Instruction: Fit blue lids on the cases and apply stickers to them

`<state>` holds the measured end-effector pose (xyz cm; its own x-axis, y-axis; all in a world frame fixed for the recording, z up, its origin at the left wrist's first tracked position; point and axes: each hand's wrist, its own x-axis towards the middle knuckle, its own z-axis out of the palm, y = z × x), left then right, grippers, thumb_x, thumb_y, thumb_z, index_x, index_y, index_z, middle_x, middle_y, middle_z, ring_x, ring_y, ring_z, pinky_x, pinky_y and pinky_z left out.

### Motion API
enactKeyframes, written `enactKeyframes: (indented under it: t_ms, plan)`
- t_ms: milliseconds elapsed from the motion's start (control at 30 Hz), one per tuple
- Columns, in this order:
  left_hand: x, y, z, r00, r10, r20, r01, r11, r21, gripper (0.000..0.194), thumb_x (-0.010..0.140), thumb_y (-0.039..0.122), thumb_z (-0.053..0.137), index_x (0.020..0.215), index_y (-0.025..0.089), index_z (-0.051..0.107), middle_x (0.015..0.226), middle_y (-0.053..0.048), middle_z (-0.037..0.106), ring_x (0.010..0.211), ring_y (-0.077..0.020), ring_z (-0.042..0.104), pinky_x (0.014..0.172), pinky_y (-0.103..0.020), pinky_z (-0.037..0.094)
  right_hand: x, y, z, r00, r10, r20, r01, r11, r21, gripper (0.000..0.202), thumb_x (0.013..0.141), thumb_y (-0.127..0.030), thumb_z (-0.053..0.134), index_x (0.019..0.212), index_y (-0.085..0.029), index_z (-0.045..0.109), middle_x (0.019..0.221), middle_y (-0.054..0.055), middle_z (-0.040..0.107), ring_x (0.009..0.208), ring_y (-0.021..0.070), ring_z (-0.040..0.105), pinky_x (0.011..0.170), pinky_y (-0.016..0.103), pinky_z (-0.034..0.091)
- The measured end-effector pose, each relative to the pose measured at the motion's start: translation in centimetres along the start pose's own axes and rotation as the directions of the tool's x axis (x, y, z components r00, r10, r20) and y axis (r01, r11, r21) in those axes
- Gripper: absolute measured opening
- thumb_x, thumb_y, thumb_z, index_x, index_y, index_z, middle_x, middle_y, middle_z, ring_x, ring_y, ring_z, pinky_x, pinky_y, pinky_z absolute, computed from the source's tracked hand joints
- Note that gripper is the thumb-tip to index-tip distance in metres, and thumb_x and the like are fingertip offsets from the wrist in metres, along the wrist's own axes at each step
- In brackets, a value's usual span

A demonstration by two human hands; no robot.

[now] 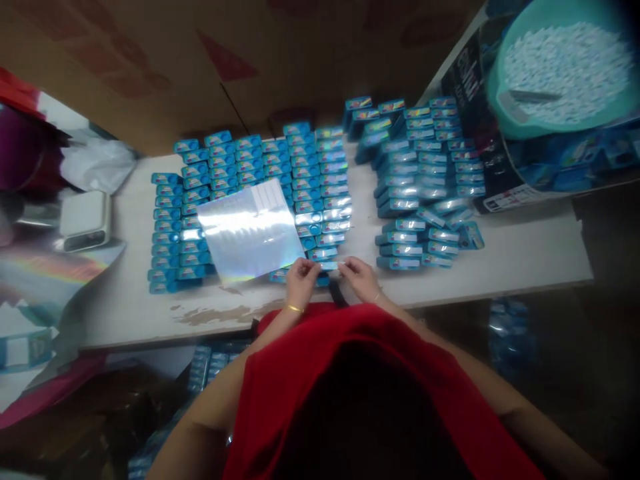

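Observation:
Near the front edge of the table, my left hand (301, 279) and my right hand (361, 277) face each other with thumbs and fingertips pinched. Between them a small shiny sticker (329, 265) is held by its two ends, just over or on the end of a blue box; I cannot tell if it touches the box. A silvery sheet of stickers (253, 233), with a few pale strips at its top corner, lies across the rows of small blue boxes (305, 183) beside my left hand. More blue boxes (400, 243) stand in rows to the right of my hands.
A turquoise basin (520, 123) full of small pale pieces rests on a dark carton (493, 150) at the back right. A large cardboard box (300, 60) walls off the back. At the left are a white device (85, 220) and a plastic bag (97, 163).

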<state>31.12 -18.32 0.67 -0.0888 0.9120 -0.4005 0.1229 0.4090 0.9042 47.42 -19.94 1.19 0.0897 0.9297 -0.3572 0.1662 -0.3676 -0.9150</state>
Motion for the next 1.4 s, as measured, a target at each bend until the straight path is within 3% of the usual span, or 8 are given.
enactKeyframes:
  t_ms: [100, 267, 533, 733, 967, 1067, 1200, 1400]
  plan:
    - [0.3, -0.5, -0.2, 0.986, 0.158, -0.048, -0.135, 0.941, 0.311, 0.012, 0.075, 0.028, 0.065, 0.069, 0.020, 0.059, 0.075, 0.000, 0.057, 0.073, -0.0147, 0.053, 0.075, -0.030, 0.043, 0.9, 0.7, -0.3, 0.998, -0.063, 0.029, 0.067, 0.977, -0.204, 0.030, 0.083, -0.046, 0.050, 0.069, -0.021, 0.054, 0.063, -0.002, 0.053, 0.063, 0.0143, 0.049, 0.065, 0.026, 0.039]
    - [0.3, -1.0, 0.0, 0.972, 0.214, -0.092, -0.117, 0.789, 0.603, 0.009, 0.077, 0.026, 0.064, 0.071, 0.021, 0.062, 0.087, -0.004, 0.058, 0.091, -0.0223, 0.055, 0.084, -0.038, 0.037, 1.5, 1.6, -0.5, 0.993, -0.078, 0.090, 0.112, 0.869, -0.481, 0.024, 0.087, -0.035, 0.045, 0.076, -0.021, 0.061, 0.075, 0.001, 0.065, 0.071, 0.0167, 0.055, 0.071, 0.027, 0.038]
    - [0.6, -1.3, 0.6, 0.977, 0.209, -0.041, -0.108, 0.651, 0.751, 0.008, 0.079, 0.028, 0.064, 0.075, 0.021, 0.060, 0.096, -0.006, 0.057, 0.098, -0.0266, 0.051, 0.082, -0.041, 0.033, 2.4, 3.2, -0.2, 0.994, -0.035, 0.105, 0.089, 0.820, -0.565, 0.026, 0.090, -0.035, 0.045, 0.082, -0.022, 0.065, 0.085, 0.004, 0.071, 0.084, 0.0205, 0.062, 0.081, 0.032, 0.040]
    - [1.1, -1.4, 0.5, 0.973, 0.200, -0.120, -0.034, 0.632, 0.775, 0.033, 0.074, 0.033, 0.069, 0.097, 0.020, 0.050, 0.101, -0.007, 0.055, 0.099, -0.0269, 0.051, 0.082, -0.041, 0.035, 2.0, 4.5, 0.3, 0.997, -0.020, 0.068, 0.050, 0.874, -0.483, 0.035, 0.088, -0.035, 0.048, 0.117, -0.020, 0.061, 0.089, 0.005, 0.070, 0.081, 0.0200, 0.063, 0.078, 0.032, 0.045]
    - [1.2, 0.0, -0.4, 0.984, 0.178, -0.005, -0.114, 0.654, 0.748, 0.020, 0.077, 0.030, 0.065, 0.089, 0.021, 0.051, 0.095, -0.006, 0.056, 0.094, -0.0248, 0.054, 0.081, -0.039, 0.038, 1.3, 1.8, -0.5, 0.925, 0.131, 0.356, 0.217, 0.587, -0.780, 0.028, 0.091, -0.021, 0.042, 0.097, -0.021, 0.070, 0.093, 0.011, 0.072, 0.086, 0.0246, 0.061, 0.079, 0.036, 0.041]
    - [5.1, 1.9, -4.0, 0.941, 0.335, 0.050, -0.294, 0.734, 0.612, 0.012, 0.084, 0.029, 0.055, 0.093, 0.021, 0.054, 0.085, -0.004, 0.057, 0.082, -0.0189, 0.056, 0.078, -0.033, 0.041, 2.9, -1.2, 0.1, 0.950, -0.072, 0.302, 0.285, 0.593, -0.753, 0.034, 0.095, -0.029, 0.039, 0.086, -0.019, 0.070, 0.086, 0.013, 0.069, 0.082, 0.0253, 0.060, 0.078, 0.037, 0.042]
    - [14.4, 4.9, -10.7, 0.871, 0.485, -0.079, -0.317, 0.678, 0.663, 0.027, 0.087, 0.020, 0.041, 0.110, 0.019, 0.057, 0.097, -0.009, 0.060, 0.084, -0.0200, 0.056, 0.082, -0.034, 0.043, 8.3, -5.9, 5.1, 0.852, -0.407, 0.329, 0.522, 0.614, -0.592, 0.037, 0.096, -0.027, 0.035, 0.118, -0.015, 0.062, 0.114, 0.016, 0.063, 0.103, 0.0280, 0.053, 0.090, 0.041, 0.042]
    - [23.6, 5.3, -15.1, 0.905, 0.406, 0.128, -0.318, 0.444, 0.838, 0.029, 0.084, 0.020, 0.046, 0.105, 0.021, 0.066, 0.097, -0.011, 0.059, 0.095, -0.0249, 0.054, 0.086, -0.034, 0.040, 16.5, -7.9, 14.7, 0.819, -0.192, 0.540, 0.559, 0.477, -0.678, 0.054, 0.087, -0.007, 0.036, 0.140, -0.011, 0.045, 0.151, 0.011, 0.038, 0.116, 0.0294, 0.045, 0.094, 0.043, 0.041]
